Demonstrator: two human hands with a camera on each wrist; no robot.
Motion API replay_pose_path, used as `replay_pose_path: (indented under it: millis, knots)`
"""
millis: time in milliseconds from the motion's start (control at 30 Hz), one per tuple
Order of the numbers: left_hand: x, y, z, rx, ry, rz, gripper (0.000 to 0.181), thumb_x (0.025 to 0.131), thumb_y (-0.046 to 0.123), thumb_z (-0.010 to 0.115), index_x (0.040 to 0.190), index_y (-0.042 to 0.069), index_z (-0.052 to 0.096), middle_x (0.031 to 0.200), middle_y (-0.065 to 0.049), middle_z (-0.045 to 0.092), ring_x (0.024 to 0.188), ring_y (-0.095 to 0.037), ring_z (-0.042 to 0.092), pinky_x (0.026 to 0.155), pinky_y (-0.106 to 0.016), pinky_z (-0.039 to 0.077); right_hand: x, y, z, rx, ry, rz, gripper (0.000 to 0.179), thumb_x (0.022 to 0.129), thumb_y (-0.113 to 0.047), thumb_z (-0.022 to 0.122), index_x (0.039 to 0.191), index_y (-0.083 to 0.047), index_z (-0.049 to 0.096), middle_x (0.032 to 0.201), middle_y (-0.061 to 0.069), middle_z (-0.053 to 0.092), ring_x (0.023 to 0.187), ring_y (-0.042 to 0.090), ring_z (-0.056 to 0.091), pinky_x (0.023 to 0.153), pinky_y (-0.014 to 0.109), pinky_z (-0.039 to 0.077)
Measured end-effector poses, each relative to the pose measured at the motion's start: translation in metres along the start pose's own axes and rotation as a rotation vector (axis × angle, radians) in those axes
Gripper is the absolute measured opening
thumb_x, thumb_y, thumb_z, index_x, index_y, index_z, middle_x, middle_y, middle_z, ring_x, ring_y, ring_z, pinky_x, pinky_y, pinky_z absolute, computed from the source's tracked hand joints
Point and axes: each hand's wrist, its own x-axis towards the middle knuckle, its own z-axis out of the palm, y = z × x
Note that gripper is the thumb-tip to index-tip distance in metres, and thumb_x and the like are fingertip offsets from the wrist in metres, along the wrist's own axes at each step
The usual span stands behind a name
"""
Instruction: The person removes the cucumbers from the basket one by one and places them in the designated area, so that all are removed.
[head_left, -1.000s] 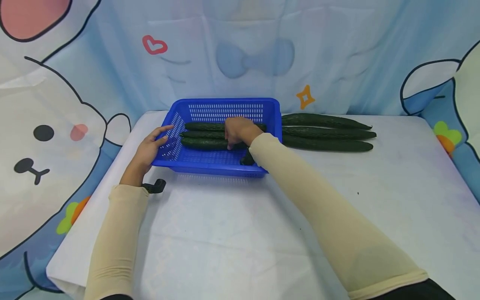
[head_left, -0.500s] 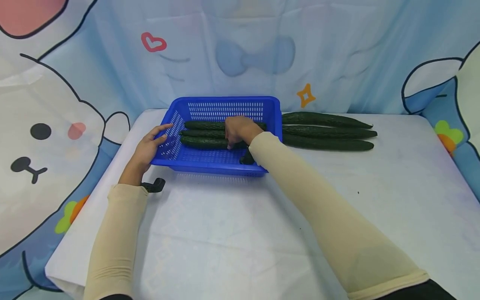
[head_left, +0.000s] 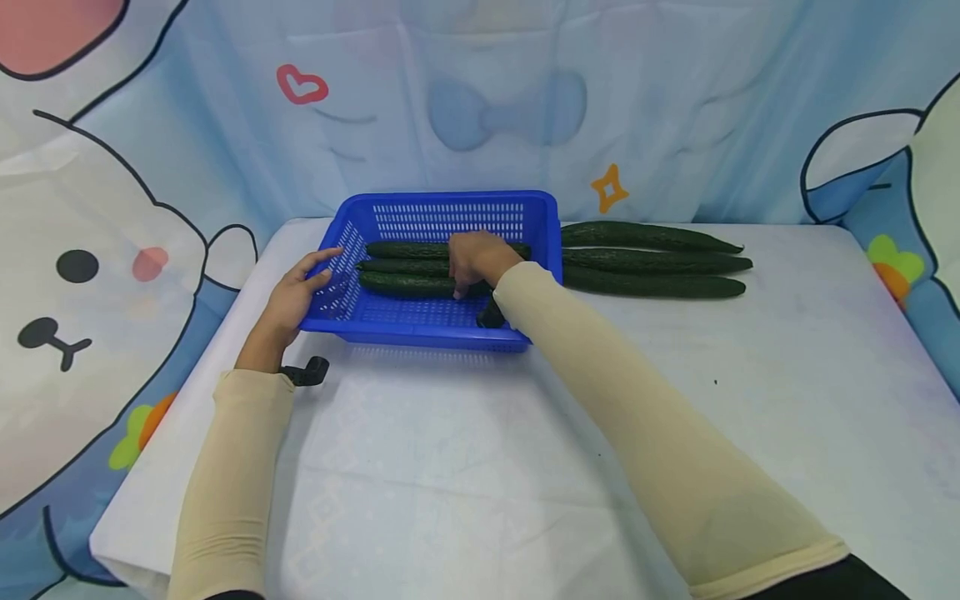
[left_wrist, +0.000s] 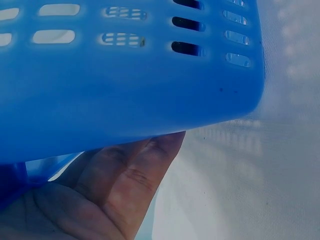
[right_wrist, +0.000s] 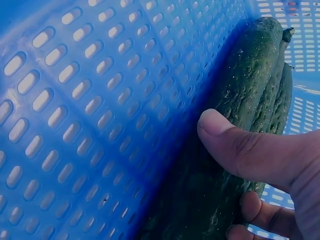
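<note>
A blue plastic basket (head_left: 435, 333) with slotted walls stands on the table, three dark green cucumbers lying side by side in it. At its left end, my left hand (head_left: 288, 302) holds the basket, its thumb by the rim. In the left wrist view, several fingers (left_wrist: 135, 182) reach under the basket's edge. My right hand (head_left: 480, 257) is down inside the basket, gripping the nearest cucumber (head_left: 405, 285). The right wrist view shows the thumb (right_wrist: 240, 145) across that cucumber and fingertips curled at its other side. Behind it lie a middle cucumber (head_left: 405, 267) and a far cucumber (head_left: 405, 249).
Three more long cucumbers (head_left: 654, 262) lie in a row on the white-covered table (head_left: 465, 467), just right of the basket. A cartoon-printed curtain (head_left: 502, 50) hangs behind the table. A black camera mount (head_left: 306, 372) sticks out from my left wrist.
</note>
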Motion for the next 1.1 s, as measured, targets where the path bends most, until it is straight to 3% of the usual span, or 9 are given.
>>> replay_pose_path:
  millis: [167, 433, 700, 967, 1033, 1100]
  knots:
    - [0.001, -0.001, -0.001, -0.001, -0.001, 0.0, 0.044, 0.107, 0.028, 0.036, 0.151, 0.031, 0.039, 0.166, -0.006, 0.017, 0.145, -0.04, 0.031, 0.114, -0.06, 0.031, 0.003, 0.001, -0.001, -0.011, -0.006, -0.01, 0.033, 0.082, -0.035, 0.08, 0.111, -0.02, 0.073, 0.123, -0.001, 0.068, 0.119, 0.024, 0.059, 0.098, 0.042, 0.051]
    - [0.0, 0.0, -0.001, -0.003, -0.003, 0.004, 0.044, 0.107, 0.028, 0.036, 0.151, 0.031, 0.039, 0.166, -0.006, 0.016, 0.145, -0.039, 0.03, 0.114, -0.06, 0.03, 0.009, 0.006, -0.004, 0.004, -0.024, -0.116, 0.033, 0.084, -0.03, 0.078, 0.111, -0.012, 0.073, 0.116, 0.003, 0.07, 0.108, 0.021, 0.063, 0.093, 0.039, 0.053]
    - [-0.001, 0.001, 0.0, -0.001, 0.003, 0.006, 0.042, 0.107, 0.029, 0.036, 0.149, 0.033, 0.042, 0.165, -0.006, 0.019, 0.144, -0.039, 0.032, 0.113, -0.059, 0.032, 0.005, 0.007, -0.007, -0.008, -0.005, -0.186, 0.033, 0.083, -0.028, 0.078, 0.11, -0.01, 0.074, 0.116, 0.006, 0.071, 0.108, 0.023, 0.064, 0.094, 0.038, 0.052]
    - [0.001, 0.001, 0.001, -0.003, -0.002, 0.009, 0.042, 0.107, 0.029, 0.036, 0.148, 0.033, 0.042, 0.165, -0.005, 0.02, 0.144, -0.038, 0.033, 0.114, -0.059, 0.033, -0.002, 0.008, -0.011, 0.046, 0.005, -0.233, 0.031, 0.085, -0.025, 0.075, 0.111, -0.009, 0.072, 0.119, 0.007, 0.07, 0.1, 0.019, 0.063, 0.093, 0.038, 0.053]
    - [0.001, 0.001, 0.001, 0.001, 0.003, 0.005, 0.042, 0.107, 0.029, 0.037, 0.148, 0.033, 0.043, 0.165, -0.005, 0.02, 0.144, -0.038, 0.033, 0.114, -0.059, 0.032, -0.003, 0.008, -0.012, 0.043, 0.033, -0.251, 0.026, 0.085, -0.024, 0.075, 0.107, -0.01, 0.073, 0.114, 0.004, 0.07, 0.093, 0.015, 0.061, 0.091, 0.036, 0.053]
    - [0.001, 0.0, 0.0, 0.003, 0.009, 0.001, 0.041, 0.107, 0.029, 0.037, 0.147, 0.033, 0.043, 0.164, -0.005, 0.02, 0.144, -0.038, 0.032, 0.114, -0.059, 0.032, -0.004, 0.008, -0.013, 0.048, 0.048, -0.268, 0.016, 0.085, -0.023, 0.074, 0.094, -0.01, 0.072, 0.095, 0.002, 0.067, 0.078, 0.013, 0.052, 0.082, 0.033, 0.051]
